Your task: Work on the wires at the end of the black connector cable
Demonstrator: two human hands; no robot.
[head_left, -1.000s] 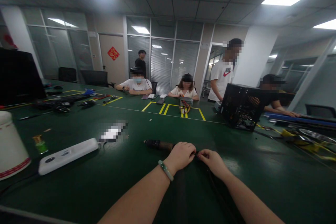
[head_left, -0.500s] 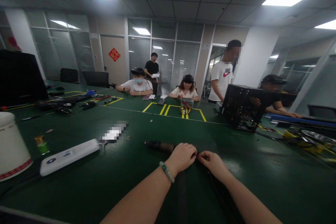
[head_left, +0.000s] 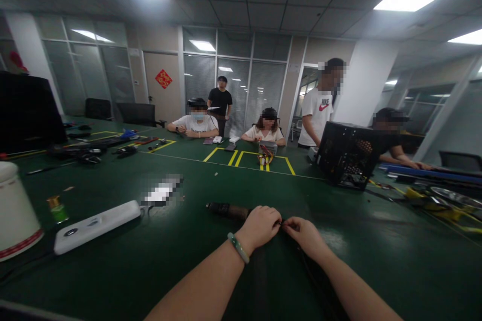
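Left hand: fingers narrow, curled to a fingertip pinch; appears to hold one side of a small dark piece.
Right hand: thumb and fingers also pinched narrow, apparently on the other side of the same piece; exact contact too small to resolve.
Small dark piece: between the two sets of fingertips, above the green tabletop; identity cannot be told.
Cylindrical tool: dark, narrow-tipped, lying just beyond the left hand, far end hidden by it; whether they touch is unclear.
Bangle: green and pale, on left wrist.
Left of hands: white elongated device, beside gold-capped bottle with green contents.
Right, farther off: black computer case, upright.
Change: both pinches essentially as half a second ago; standing person in black has turned more forward behind the table.
Reading: fine two-handed work continues, judged unaffected by the background movement.
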